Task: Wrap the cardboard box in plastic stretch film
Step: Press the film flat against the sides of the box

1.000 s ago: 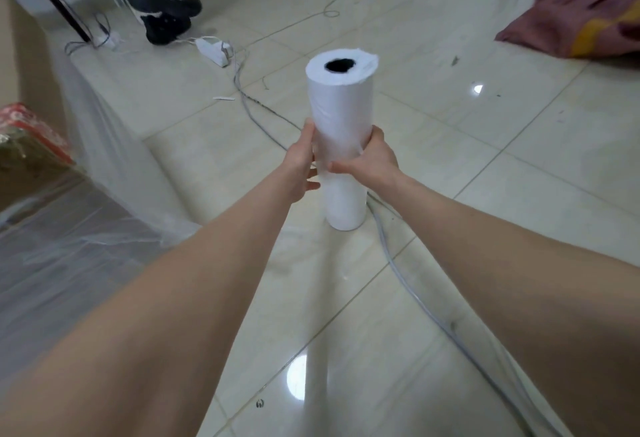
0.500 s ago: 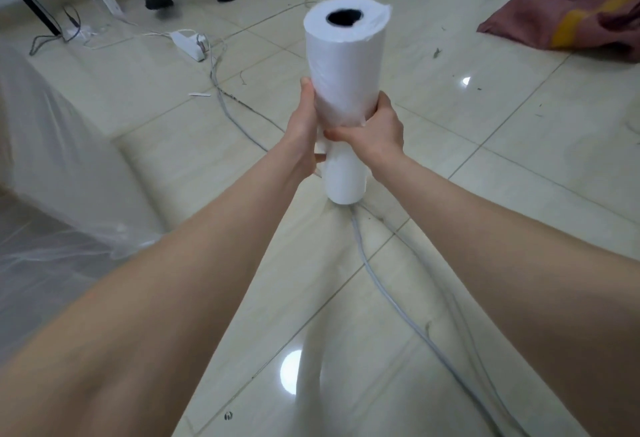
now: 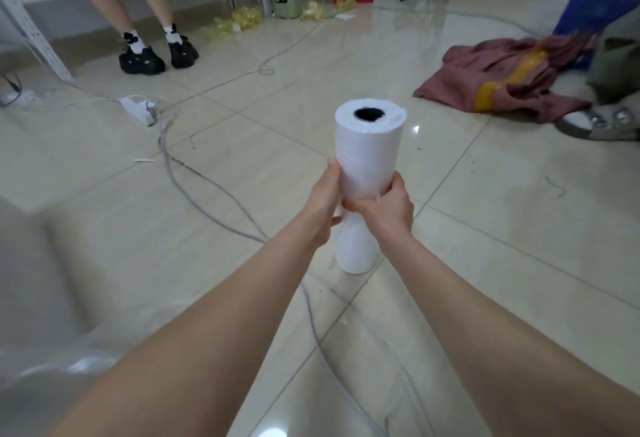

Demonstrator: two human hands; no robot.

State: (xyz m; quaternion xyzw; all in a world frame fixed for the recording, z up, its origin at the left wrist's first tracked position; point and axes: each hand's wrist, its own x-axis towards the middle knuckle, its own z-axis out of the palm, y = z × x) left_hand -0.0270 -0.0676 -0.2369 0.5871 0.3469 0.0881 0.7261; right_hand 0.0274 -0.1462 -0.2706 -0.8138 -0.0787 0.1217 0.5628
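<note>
Now the roll of film (image 3: 367, 149) stands upright out in front, over the shiny floor (image 3: 519, 229). The left hand (image 3: 323, 206) holds its left side with the thumb pointing up. The right hand (image 3: 386, 210) curls round its middle from the right. Some loose clear film (image 3: 52, 350), blurry, hangs low on the left.

White film roll (image 3: 367, 159); reddish-brown cloth (image 3: 498, 76) with yellow stripe; beige floor tiles (image 3: 485, 229).
</note>
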